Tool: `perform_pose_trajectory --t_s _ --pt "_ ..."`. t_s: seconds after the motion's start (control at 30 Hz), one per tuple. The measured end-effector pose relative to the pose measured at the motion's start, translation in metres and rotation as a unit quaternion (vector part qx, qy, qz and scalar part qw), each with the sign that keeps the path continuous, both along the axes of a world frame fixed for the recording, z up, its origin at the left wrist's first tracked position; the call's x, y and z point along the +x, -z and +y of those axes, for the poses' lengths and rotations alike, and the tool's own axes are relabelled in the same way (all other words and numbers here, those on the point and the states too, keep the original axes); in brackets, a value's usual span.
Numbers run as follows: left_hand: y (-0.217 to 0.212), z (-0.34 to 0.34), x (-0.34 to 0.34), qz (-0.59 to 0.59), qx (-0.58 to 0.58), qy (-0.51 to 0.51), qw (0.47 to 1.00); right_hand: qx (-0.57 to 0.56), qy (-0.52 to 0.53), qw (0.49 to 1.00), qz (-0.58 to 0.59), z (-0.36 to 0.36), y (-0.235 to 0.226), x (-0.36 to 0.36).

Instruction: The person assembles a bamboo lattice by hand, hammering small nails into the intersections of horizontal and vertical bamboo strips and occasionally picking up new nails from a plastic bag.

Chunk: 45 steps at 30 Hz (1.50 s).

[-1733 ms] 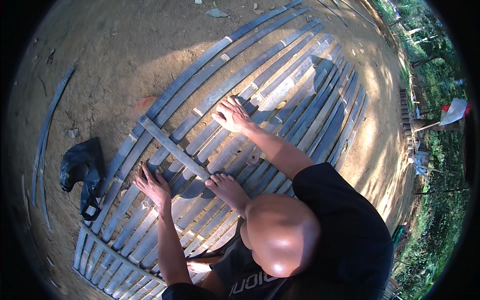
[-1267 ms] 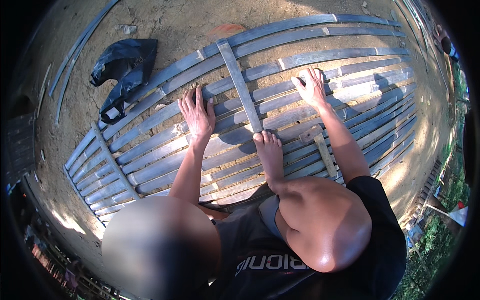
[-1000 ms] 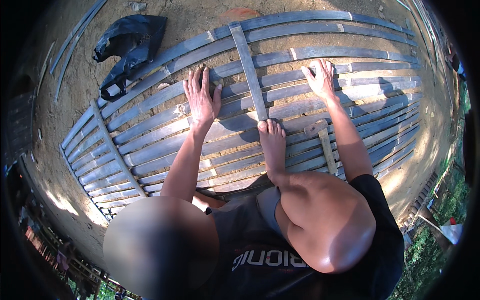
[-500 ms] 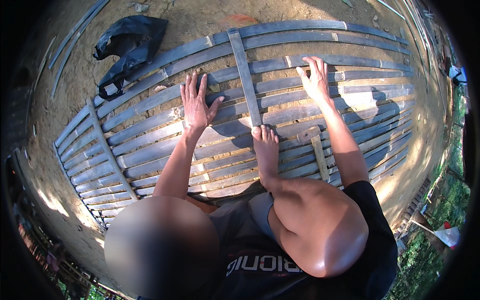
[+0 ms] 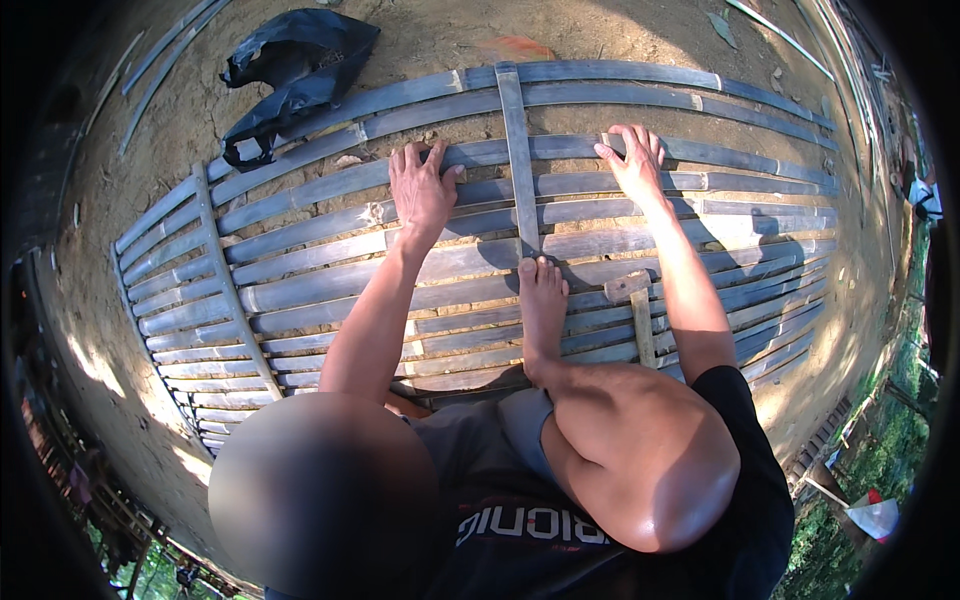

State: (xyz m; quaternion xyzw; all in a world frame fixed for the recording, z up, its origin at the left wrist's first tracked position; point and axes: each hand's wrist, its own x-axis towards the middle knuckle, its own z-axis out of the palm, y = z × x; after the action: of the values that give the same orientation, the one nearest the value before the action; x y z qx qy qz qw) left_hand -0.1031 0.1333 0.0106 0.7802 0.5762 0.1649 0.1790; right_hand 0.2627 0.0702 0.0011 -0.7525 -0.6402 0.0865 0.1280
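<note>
Left hand and right hand lie, fingers bent, over the third slat from the far edge, either side of the crosspiece; whether they grip it cannot be told. A foot stands nearer.

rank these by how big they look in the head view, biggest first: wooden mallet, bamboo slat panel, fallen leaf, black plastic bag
1. bamboo slat panel, by far the largest
2. black plastic bag
3. wooden mallet
4. fallen leaf
</note>
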Motion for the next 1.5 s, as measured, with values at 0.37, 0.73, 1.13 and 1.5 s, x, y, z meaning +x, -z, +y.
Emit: perform_pose_trajectory --t_s 0.37,0.73,1.13,1.5 --pt "0.005 -0.010 0.002 -0.035 0.026 -0.003 0.999 0.011 -0.012 1.000 -0.007 -0.003 0.007 0.004" --pt "-0.001 -0.006 -0.007 -0.027 -0.012 -0.018 0.999 0.041 -0.027 0.999 -0.005 -0.054 -0.001 -0.028" --pt "0.015 -0.003 0.008 -0.018 0.043 0.014 0.999 -0.084 0.000 0.996 0.010 -0.064 -0.029 -0.004" --pt "0.011 -0.004 0.002 -0.029 0.054 0.004 0.998 0.004 -0.011 1.000 0.009 -0.068 -0.006 -0.014"
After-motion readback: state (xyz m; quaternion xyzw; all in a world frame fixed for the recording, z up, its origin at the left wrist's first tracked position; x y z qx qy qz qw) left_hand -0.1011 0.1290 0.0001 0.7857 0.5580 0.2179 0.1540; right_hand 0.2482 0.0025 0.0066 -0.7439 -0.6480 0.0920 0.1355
